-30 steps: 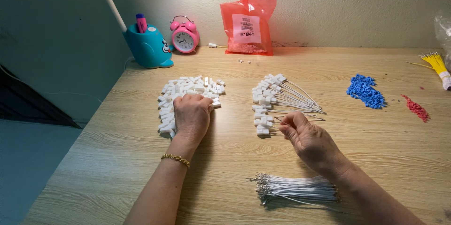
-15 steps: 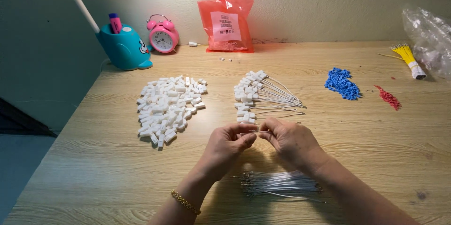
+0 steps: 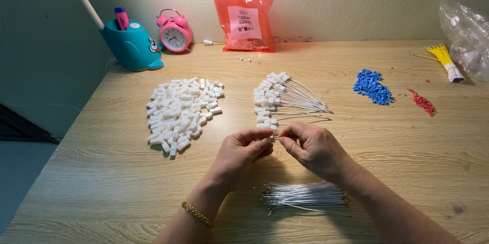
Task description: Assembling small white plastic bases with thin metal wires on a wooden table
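Observation:
My left hand (image 3: 242, 153) and my right hand (image 3: 311, 147) meet fingertip to fingertip over the middle of the wooden desk (image 3: 102, 172). Between the pinched fingers sits a small white connector piece (image 3: 275, 135), with a thin white wire in my right fingers. A heap of loose white connectors (image 3: 181, 111) lies to the left. Straight ahead is a fan of white wires with connectors fitted (image 3: 285, 99). A bundle of bare white wires (image 3: 305, 195) lies under my right wrist.
Along the back wall stand a teal pen holder (image 3: 131, 45), a pink alarm clock (image 3: 174, 32) and a red plastic bag (image 3: 245, 20). On the right lie a blue pile (image 3: 373, 86), a small red pile (image 3: 423, 103), yellow wires (image 3: 444, 59) and a clear bag (image 3: 467, 37).
My left hand left the loose connector heap and came to the middle. Both hands now pinch together at one small piece. The view shifted slightly.

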